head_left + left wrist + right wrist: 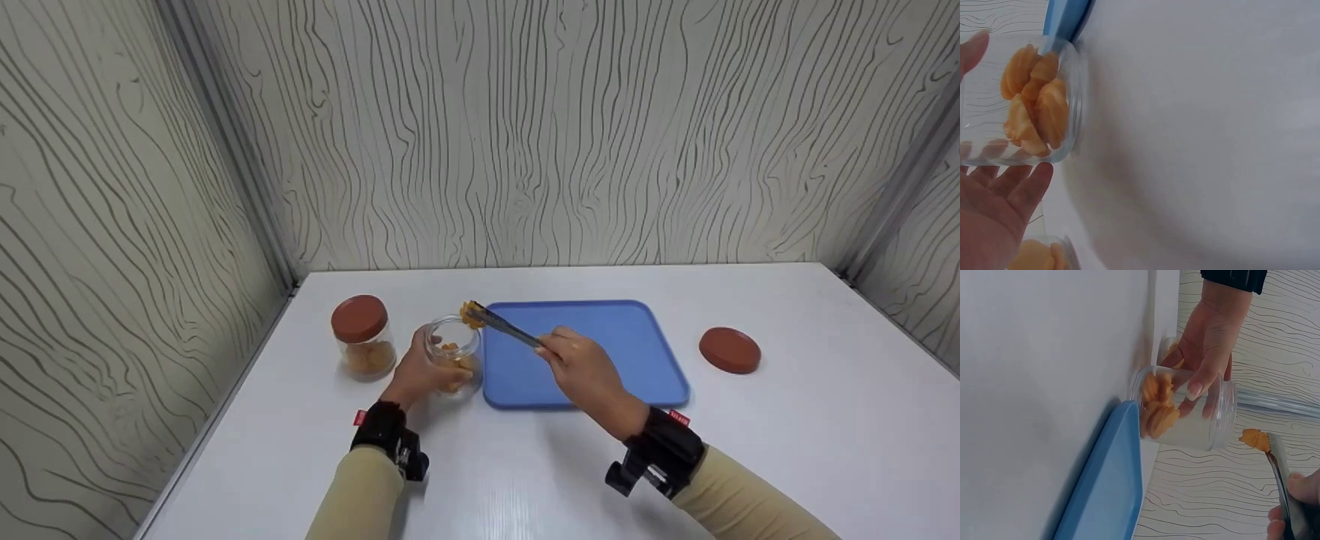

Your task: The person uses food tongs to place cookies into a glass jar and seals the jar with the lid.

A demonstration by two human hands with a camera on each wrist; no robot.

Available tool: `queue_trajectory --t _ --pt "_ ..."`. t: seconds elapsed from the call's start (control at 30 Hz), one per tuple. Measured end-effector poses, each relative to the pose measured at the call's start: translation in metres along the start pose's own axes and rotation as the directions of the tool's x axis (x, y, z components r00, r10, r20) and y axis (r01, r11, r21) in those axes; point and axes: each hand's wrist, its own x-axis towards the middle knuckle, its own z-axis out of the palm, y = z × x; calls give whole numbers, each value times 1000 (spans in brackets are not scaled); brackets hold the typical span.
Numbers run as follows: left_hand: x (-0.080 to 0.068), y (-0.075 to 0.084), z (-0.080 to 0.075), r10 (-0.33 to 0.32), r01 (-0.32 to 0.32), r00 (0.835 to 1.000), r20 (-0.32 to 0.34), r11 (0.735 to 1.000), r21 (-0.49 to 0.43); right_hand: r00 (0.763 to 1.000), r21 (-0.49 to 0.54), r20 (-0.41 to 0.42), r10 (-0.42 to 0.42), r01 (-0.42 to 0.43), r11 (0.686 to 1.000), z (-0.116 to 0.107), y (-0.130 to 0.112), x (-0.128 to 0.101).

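My left hand (425,369) grips an open clear jar (454,352) around its side, thumb on the near face. Orange-brown cookies (1036,101) lie in the bottom of that jar. In my right hand (586,373) is a pair of metal tongs (514,330), held between thumb and fingers. The tongs' tips pinch one cookie (1255,440), just above and to the right of the jar's mouth. In the right wrist view the cookie is outside the jar, apart from its rim.
Beneath the tongs lies a blue tray (585,360), close beside the jar. A second jar (365,341) with a brown lid and cookies inside stands to the left. One loose brown lid (730,350) rests on the white table (810,420), right of the tray.
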Motion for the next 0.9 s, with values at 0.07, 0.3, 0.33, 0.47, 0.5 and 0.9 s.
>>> queue_trajectory --t 0.07,0.3,0.33,0.47,0.5,0.9 --pt "0 0 0 20 -20 1000 1 1000 3 1000 -5 7 7 -7 1000 1 -1 2" --pt "1 2 1 -18 18 1000 10 1000 -13 1000 -9 11 -6 6 1000 6 -4 5" --pt "1 2 1 -24 24 1000 11 1000 -11 1000 -10 13 -5 6 1000 7 -5 6" --pt "2 2 0 -43 43 999 22 999 -18 1000 -12 14 -7 7 1000 11 -7 9" --pt "2 2 0 -45 46 999 25 999 -26 1000 -11 11 -6 6 1000 11 -8 10" --pt "1 -1 -1 -14 14 1000 8 1000 -26 999 21 35 18 -18 1000 19 -15 18"
